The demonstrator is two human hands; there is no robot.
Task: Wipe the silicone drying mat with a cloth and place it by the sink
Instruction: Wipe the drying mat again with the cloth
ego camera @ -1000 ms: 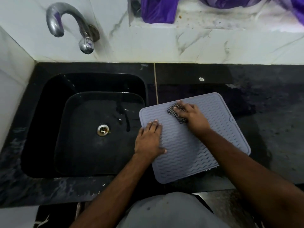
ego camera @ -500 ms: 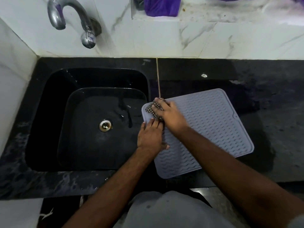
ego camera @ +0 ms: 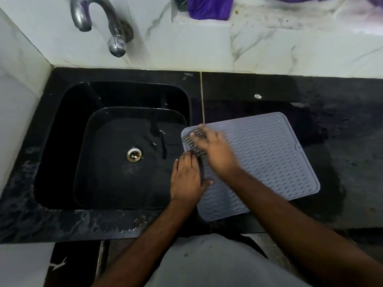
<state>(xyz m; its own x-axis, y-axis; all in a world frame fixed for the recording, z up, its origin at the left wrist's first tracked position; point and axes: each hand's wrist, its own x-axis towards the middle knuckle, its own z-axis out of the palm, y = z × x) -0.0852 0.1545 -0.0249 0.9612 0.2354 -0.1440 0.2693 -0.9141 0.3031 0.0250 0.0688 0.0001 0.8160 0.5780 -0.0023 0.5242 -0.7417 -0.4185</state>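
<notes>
Black stone bench [ego camera: 342, 162] ran under white marble-look wall tiles, pretty wet in places. Far left, a chrome tap [ego camera: 107, 23] hung over the black sink [ego camera: 62, 125], drain [ego camera: 134, 155] dead centre. Next over, the left hand [ego camera: 187, 179] lay flat, fingers together, pinning the near-left edge of the grey silicone drying mat [ego camera: 269, 162]. That mat sat on the bench just right of the sink, its left corner poking over the basin rim. Right hand [ego camera: 215, 150] was blurry, pressed down on a checked cloth [ego camera: 194, 142] at the mat's far-left corner. Purple fabric [ego camera: 209, 7] sat up on the ledge.
</notes>
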